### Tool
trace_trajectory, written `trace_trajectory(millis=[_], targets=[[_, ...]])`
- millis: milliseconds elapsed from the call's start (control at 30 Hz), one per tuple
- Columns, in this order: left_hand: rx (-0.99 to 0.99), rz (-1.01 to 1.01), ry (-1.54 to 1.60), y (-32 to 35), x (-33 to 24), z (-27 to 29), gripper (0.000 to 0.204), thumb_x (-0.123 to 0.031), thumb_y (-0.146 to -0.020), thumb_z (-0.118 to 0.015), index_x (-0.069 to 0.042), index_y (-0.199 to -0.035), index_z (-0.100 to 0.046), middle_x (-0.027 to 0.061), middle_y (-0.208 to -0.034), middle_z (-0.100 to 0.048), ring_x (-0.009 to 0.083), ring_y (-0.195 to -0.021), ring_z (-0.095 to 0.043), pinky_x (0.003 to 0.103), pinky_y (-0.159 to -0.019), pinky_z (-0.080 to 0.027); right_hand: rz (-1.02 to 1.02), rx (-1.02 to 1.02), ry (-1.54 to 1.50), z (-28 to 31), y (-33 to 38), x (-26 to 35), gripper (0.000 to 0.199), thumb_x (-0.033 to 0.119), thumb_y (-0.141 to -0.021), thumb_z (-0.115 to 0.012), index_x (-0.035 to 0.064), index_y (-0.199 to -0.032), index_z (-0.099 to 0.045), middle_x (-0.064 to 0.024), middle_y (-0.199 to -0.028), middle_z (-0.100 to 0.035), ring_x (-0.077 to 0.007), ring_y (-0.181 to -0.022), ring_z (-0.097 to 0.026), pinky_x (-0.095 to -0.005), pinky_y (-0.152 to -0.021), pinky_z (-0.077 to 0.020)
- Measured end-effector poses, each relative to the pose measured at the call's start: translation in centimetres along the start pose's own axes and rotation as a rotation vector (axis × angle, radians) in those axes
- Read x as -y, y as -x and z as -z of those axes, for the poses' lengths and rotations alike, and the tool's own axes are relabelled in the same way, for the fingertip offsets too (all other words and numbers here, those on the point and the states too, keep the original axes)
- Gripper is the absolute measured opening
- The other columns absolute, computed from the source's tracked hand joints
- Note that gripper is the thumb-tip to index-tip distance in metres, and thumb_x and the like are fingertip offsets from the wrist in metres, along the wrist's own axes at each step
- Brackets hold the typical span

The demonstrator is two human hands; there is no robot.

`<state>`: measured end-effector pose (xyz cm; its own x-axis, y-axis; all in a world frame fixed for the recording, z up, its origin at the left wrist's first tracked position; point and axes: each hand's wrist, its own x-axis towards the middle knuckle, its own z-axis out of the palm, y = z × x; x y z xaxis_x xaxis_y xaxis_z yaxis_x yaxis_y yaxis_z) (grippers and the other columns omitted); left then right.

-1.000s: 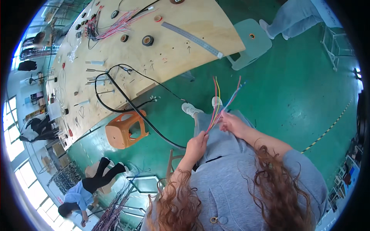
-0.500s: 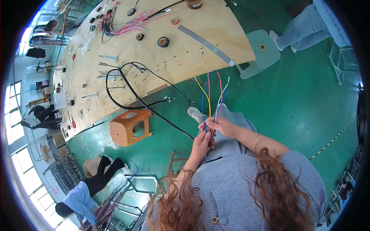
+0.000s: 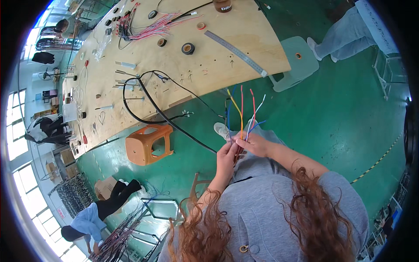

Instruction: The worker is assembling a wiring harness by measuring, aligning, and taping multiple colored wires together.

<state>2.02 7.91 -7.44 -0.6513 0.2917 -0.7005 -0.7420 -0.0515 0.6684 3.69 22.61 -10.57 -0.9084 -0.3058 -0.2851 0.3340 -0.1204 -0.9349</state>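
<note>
Just off the desk [image 3: 257, 41], the left hand [image 3: 225, 160] and right hand [image 3: 256, 145] pinch insulated wires [image 3: 242, 124], bunched below, tips fanned and unjoined.

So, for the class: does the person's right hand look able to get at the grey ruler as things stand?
Probably not: the right hand is pinching the coloured wires, and the grey ruler lies on the wooden table, seemingly beyond arm's reach, across some green floor.
</note>
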Motion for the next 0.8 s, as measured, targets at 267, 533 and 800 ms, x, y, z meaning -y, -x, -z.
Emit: trace_trajectory(millis=[267,533,800], targets=[[-0.292,0.128,0.018,-3.7,-0.8,12.4,0.013,-0.013,-0.086,-0.046,-0.002,-0.09,-0.052,0.0057,-0.062,-0.05,0.0166,-0.062,-0.055,0.034,-0.061,-0.048,-0.194,-0.124,-0.759,0.6,1.2,1.4,0.038,0.04,-0.093,-0.038,0.0083,-0.075,-0.05,-0.0094,-0.076,-0.059,-0.0109,-0.06,-0.049,-0.0247,-0.057,-0.0414],[0.302,-0.117,-0.542,2.9,-3.4,2.8,0.02,-0.015,-0.091,-0.045,0.003,-0.096,-0.054,0.0071,-0.088,-0.056,0.0157,-0.089,-0.054,0.028,-0.081,-0.042,-0.193,0.134,-0.908,0.6,-1.2,4.0,0.036,0.038,-0.092,-0.041,0.0068,-0.076,-0.049,-0.0102,-0.08,-0.059,-0.0112,-0.063,-0.053,-0.0252,-0.059,-0.0449],[0.235,-0.404,-0.942,2.5,-1.0,4.8,0.017,-0.014,-0.088,-0.049,-0.001,-0.095,-0.057,0.0069,-0.076,-0.062,0.0214,-0.08,-0.058,0.03,-0.077,-0.044,-0.037,-0.058,-0.665,2.9,-2.0,7.7,0.031,0.032,-0.092,-0.042,0.0051,-0.082,-0.052,-0.0102,-0.081,-0.059,-0.0124,-0.065,-0.053,-0.0263,-0.062,-0.0467]])
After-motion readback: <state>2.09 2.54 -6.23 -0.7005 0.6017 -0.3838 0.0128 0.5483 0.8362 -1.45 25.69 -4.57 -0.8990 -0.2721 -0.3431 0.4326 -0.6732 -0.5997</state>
